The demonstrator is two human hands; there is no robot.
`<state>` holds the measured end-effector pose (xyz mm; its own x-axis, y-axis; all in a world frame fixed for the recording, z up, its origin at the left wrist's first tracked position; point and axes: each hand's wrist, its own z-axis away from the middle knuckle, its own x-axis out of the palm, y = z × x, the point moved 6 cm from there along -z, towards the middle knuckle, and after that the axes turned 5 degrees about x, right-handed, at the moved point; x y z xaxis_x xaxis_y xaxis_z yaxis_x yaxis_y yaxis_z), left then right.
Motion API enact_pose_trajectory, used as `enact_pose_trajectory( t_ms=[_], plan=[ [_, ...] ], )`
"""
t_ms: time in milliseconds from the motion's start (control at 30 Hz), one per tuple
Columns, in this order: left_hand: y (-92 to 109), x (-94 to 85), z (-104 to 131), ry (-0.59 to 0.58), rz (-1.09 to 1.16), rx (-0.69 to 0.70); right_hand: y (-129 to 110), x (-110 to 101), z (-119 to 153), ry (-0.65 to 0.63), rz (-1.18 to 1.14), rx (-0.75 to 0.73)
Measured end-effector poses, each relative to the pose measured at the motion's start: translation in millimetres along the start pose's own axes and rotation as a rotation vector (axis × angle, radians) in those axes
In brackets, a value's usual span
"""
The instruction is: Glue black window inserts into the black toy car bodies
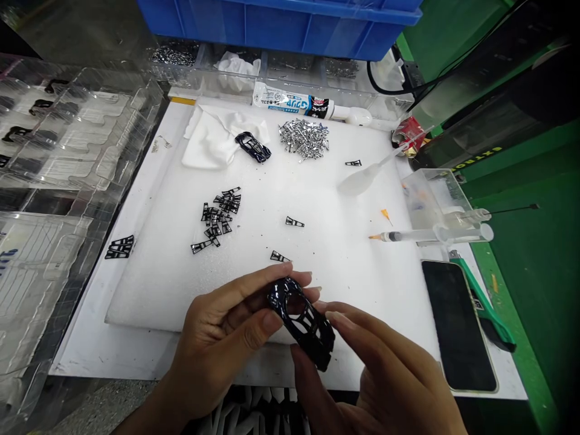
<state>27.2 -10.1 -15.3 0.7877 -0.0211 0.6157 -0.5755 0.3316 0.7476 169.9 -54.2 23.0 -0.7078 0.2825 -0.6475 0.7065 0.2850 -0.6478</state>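
Observation:
A glossy dark toy car body shell (pixel 324 344) with open window gaps is held over the foam pad's front edge. My left hand (pixel 226 332) grips its left end between thumb and fingers. At the other end, my right hand (pixel 380 362) has its fingertips and thumb closed around the shell's right side. Just beyond the fingers lies a small black frame piece (pixel 278 257), and a second frame piece (pixel 294 222) sits farther back. A pile of similar black frame pieces (pixel 220 214) is to the left. Another dark car shell (pixel 254 147) rests against a white cloth (pixel 208 139).
The white foam pad (pixel 158 290) bears a heap of small silvery parts (pixel 303 139), a syringe (pixel 435 234) and a plastic dropper (pixel 362 178). Behind are a glue tube (pixel 290 101) and a blue bin (pixel 281 27). A phone (pixel 457 326) and green-handled cutter (pixel 487 308) lie right; clear trays (pixel 90 205) stand left.

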Motion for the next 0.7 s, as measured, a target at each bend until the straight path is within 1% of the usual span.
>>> enact_pose_trajectory(
  t_ms=[100, 133, 200, 267, 333, 400, 433, 467, 567, 600, 667, 700],
  plan=[
    [-3.3, -0.5, -1.0, 0.010, 0.014, 0.002, -2.3, -3.5, -7.2, 0.081, 0.022, 0.019],
    [-4.4, -0.7, -1.3, 0.013, 0.015, 0.004, -3.9, -3.5, -8.6, 0.081, 0.028, 0.010],
    [-6.4, -0.8, -1.8, 0.017, 0.015, 0.002, -5.5, -3.0, -9.2, 0.062, 0.047, -0.011],
    [-8.3, -1.1, -2.0, 0.020, 0.017, -0.005, -2.8, -3.8, -7.7, 0.048, 0.045, 0.006],
    [-9.8, -1.7, -2.0, 0.018, 0.022, -0.013, 1.0, -4.7, -5.7, 0.039, 0.000, 0.030],
    [-10.6, -2.6, -2.2, 0.009, 0.028, -0.018, 0.8, -1.7, -4.5, -0.013, -0.055, 0.017],
    [-10.9, -3.2, -2.4, 0.003, 0.031, -0.021, -0.1, -0.7, -4.4, -0.017, -0.063, 0.012],
    [-11.1, -3.7, -2.6, -0.004, 0.034, -0.025, -0.6, -0.6, -4.4, 0.001, -0.057, 0.025],
    [-11.7, -5.0, -3.2, -0.022, 0.042, -0.040, -2.6, -3.1, -4.3, 0.111, -0.007, 0.072],
    [-12.1, -5.3, -3.5, -0.026, 0.043, -0.046, -4.1, -2.3, -4.3, 0.113, -0.005, 0.069],
    [-13.1, -5.6, -4.1, -0.028, 0.047, -0.054, -7.5, 1.8, -4.5, 0.054, -0.024, 0.037],
    [-13.6, -5.6, -4.5, -0.027, 0.052, -0.057, -7.5, 2.2, -4.5, 0.045, -0.020, 0.039]
  ],
)
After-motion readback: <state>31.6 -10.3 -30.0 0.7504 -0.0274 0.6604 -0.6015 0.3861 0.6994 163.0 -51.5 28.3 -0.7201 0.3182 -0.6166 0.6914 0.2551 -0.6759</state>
